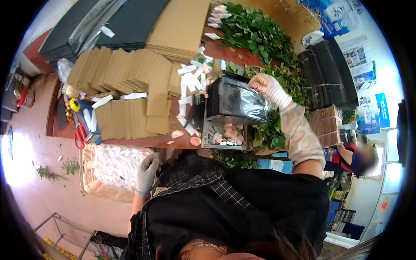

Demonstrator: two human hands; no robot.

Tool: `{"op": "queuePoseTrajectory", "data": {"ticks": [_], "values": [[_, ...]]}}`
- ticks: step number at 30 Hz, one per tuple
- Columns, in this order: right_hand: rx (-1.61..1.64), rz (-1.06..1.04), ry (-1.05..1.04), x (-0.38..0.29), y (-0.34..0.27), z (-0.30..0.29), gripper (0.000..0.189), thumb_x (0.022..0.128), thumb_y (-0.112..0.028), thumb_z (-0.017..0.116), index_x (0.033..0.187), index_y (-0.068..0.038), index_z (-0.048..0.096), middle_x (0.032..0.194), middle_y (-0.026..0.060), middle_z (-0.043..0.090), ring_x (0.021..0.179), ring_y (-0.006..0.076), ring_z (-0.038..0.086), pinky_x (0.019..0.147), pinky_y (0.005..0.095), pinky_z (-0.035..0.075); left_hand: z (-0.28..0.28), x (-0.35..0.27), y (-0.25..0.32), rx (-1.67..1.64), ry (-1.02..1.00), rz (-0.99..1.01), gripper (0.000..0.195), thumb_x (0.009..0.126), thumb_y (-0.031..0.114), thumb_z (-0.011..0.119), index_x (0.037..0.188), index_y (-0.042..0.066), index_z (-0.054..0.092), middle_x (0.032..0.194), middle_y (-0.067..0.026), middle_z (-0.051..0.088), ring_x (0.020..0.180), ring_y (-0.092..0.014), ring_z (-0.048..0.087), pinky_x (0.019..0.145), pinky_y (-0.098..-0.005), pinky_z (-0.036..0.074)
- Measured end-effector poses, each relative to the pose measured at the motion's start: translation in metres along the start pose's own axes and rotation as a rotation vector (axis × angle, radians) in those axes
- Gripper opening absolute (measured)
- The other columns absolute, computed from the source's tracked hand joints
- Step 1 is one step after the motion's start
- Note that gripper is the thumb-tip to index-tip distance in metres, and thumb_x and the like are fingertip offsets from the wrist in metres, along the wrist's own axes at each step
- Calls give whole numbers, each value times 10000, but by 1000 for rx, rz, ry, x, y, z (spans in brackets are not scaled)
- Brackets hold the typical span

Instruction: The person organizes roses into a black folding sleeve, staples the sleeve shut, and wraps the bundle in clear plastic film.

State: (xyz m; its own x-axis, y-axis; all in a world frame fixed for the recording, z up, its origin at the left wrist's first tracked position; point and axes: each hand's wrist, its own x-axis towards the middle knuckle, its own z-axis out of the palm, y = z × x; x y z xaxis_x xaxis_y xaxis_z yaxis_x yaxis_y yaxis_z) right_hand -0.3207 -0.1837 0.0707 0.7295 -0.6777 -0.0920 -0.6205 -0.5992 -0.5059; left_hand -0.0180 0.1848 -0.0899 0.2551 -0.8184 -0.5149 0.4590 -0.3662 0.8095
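Note:
My left hand (148, 171), in a pale glove, hangs at the right rim of a plastic basket (87, 172) full of white foam sleeves (117, 165). Its fingers are bent together; whether they pinch anything is not clear. My right hand (268, 88), in a striped glove with a beige sleeve cover, is curled at the far right corner of a stack of black sheets with glossy clear film (240, 99). Its fingertips are partly hidden, so a grip cannot be made out. The stack rests on a metal stand (224, 147), whose lower part holds pink petals and white bits (229, 135).
Folded cardboard pieces (130, 117) cover the table's left side, near red scissors (80, 133) and a yellow tape measure (74, 105). Loose white sleeves (191, 81) lie mid-table. Leafy rose stems (256, 35) fill the back right. Another person (354, 156) is at the right.

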Motion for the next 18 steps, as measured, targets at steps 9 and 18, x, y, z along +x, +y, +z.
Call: {"op": "queuePoseTrajectory", "data": {"ticks": [9,18], "values": [[-567,-102,-697,69,-20,-6,163,783,-218,549,806,-85,641,706,134,597,703,332,587,630,417,454,95,49,10,164,-174,12,264,902,125,557,1130,-2,598,836,27,564,719,-39,478,651,-192,410],[-681,510,-338,49,-14,2,518,871,-522,482,920,-54,700,915,146,676,859,314,646,722,424,499,148,110,34,41,-111,102,204,908,145,561,1035,-1,623,746,27,561,655,-49,496,591,-198,413]]}}
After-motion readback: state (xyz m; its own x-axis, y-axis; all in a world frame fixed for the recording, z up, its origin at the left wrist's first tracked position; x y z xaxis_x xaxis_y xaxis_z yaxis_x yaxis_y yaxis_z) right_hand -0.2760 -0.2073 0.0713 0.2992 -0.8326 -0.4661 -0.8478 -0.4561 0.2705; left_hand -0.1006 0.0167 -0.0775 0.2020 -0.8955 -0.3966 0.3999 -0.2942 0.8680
